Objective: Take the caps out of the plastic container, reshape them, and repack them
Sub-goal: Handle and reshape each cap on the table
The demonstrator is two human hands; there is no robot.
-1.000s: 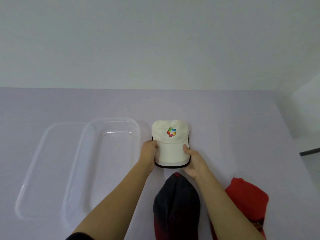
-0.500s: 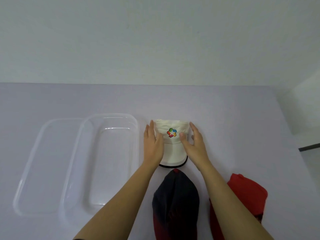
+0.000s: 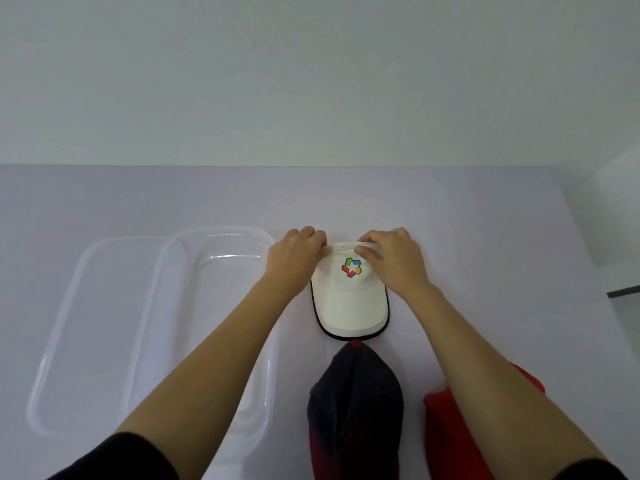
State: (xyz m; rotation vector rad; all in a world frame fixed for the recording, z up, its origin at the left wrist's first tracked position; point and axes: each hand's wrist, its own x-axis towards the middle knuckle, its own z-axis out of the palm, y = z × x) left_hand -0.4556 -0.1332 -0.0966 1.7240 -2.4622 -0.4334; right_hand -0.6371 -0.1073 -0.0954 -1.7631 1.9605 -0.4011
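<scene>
- The white cap (image 3: pixel 349 299) is pinched at its far crown edge by the left hand (image 3: pixel 294 261) and right hand (image 3: pixel 391 261)
- The cloth seems soft and light; the stiffer brim is probably better gripped

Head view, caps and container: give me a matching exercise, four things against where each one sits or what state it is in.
Things:
1. white cap
2. dark cap
3. red cap
4. clear container

States or places:
A. empty, left of the caps
B. partly hidden under the right forearm
C. gripped at its far edge by the left hand and right hand
D. just below the white brim, untouched

Pairs: 1-C, 2-D, 3-B, 4-A
</scene>
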